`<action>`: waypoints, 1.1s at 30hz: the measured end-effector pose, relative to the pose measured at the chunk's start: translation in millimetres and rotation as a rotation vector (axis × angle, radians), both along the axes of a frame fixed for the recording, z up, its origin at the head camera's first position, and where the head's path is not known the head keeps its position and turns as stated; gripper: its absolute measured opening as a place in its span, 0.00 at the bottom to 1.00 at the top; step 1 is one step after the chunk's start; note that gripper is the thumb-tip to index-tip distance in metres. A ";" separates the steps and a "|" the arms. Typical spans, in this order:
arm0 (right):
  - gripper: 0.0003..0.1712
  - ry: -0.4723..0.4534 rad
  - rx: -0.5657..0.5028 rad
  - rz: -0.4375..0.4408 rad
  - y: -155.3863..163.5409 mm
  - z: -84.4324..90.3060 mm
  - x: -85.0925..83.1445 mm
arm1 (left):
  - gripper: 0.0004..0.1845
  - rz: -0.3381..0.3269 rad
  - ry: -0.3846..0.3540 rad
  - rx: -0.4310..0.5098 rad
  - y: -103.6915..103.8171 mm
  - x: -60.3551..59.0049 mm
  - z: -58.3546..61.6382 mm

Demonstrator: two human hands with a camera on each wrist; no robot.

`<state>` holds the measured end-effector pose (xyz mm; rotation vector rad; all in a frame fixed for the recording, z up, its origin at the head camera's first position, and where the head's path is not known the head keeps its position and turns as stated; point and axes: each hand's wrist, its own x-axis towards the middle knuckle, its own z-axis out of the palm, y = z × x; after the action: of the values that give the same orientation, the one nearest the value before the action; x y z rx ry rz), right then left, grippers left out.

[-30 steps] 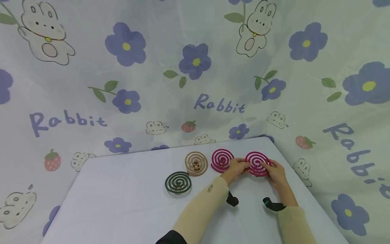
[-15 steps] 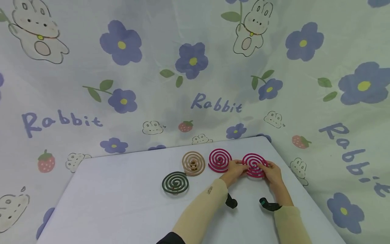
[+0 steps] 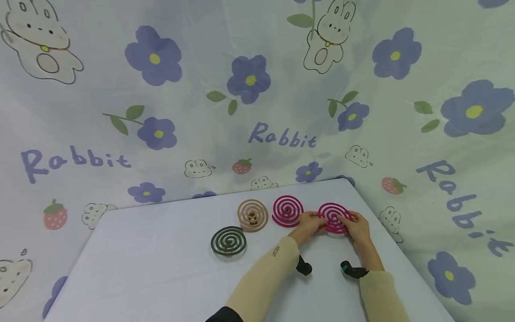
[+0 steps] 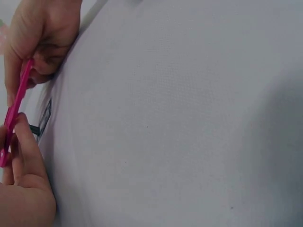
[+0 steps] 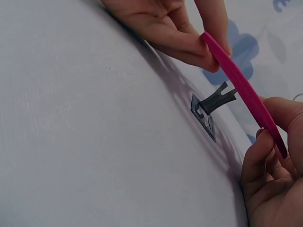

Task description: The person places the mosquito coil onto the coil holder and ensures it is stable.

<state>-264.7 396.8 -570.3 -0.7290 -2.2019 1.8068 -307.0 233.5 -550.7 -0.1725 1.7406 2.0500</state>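
A pink mosquito coil [image 3: 333, 218] is held between both hands above the right part of the table. My left hand [image 3: 309, 224] pinches its left edge, and my right hand [image 3: 360, 228] grips the right edge between thumb and fingers. In the right wrist view, the coil [image 5: 241, 85] appears edge-on, tilted in the picture. Just below it, a small metal stand [image 5: 208, 111] with a forked upright rests on the cloth. The left wrist view catches the coil [image 4: 18, 101] and part of the stand at its left border.
Another pink coil [image 3: 287, 210] lies left of my hands. Farther left are a tan coil [image 3: 243, 215] and a dark green coil [image 3: 228, 229], close together. The white table [image 3: 141, 259] ends at a rabbit-print curtain [image 3: 209, 134] behind and to the right.
Between my hands the pink coil has come down slightly and lies a little flatter. Both hands keep their hold on it. The head view has shifted a little, moving the scene leftward.
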 end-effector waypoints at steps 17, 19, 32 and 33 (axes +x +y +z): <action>0.38 0.000 0.019 0.005 -2.0 -3.8 -0.7 | 0.12 0.042 0.015 0.040 2.1 0.6 -6.0; 0.39 -0.001 0.016 0.011 -1.6 -3.2 -0.7 | 0.12 0.043 0.016 0.035 2.0 1.5 -5.6; 0.39 0.004 0.013 0.039 -1.6 -0.3 -0.3 | 0.11 0.030 0.009 0.013 0.1 3.3 -5.9; 0.39 0.003 0.016 0.041 -1.0 -0.9 -0.3 | 0.11 0.031 0.008 0.011 0.1 3.4 -5.7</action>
<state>-265.0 395.8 -571.2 -0.6820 -2.2421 1.8064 -303.6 233.6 -556.4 -0.1894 1.7416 2.0842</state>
